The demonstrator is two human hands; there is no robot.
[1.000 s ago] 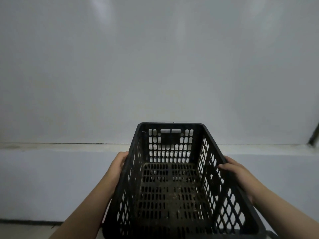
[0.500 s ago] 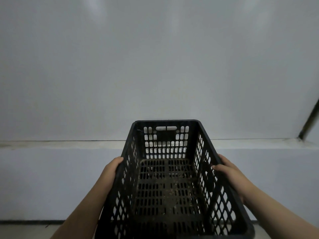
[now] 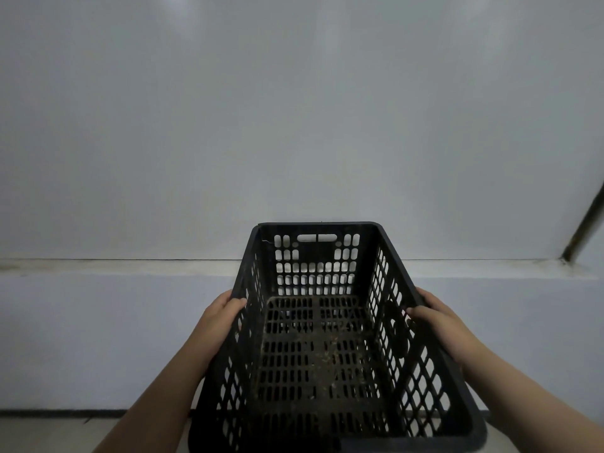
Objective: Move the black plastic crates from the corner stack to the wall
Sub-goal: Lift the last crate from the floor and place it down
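A black plastic crate (image 3: 315, 346) with perforated walls and a dirty slotted bottom is held in front of me, off the floor, its far end pointing at the white wall (image 3: 294, 125). My left hand (image 3: 219, 317) grips the crate's left rim, thumb over the top edge. My right hand (image 3: 436, 317) grips the right rim the same way. The crate holds nothing but some grit. No other crates are in view.
A low white ledge (image 3: 114, 268) runs along the wall at the height of the crate's far end. Below it a dark skirting line (image 3: 65, 412) meets the pale floor (image 3: 49, 434). A dark corner seam (image 3: 585, 228) rises at the far right.
The crate has shifted slightly left and a little higher in view, closer to the wall. The corner seam at the right has come further into view. Both hands keep their grip.
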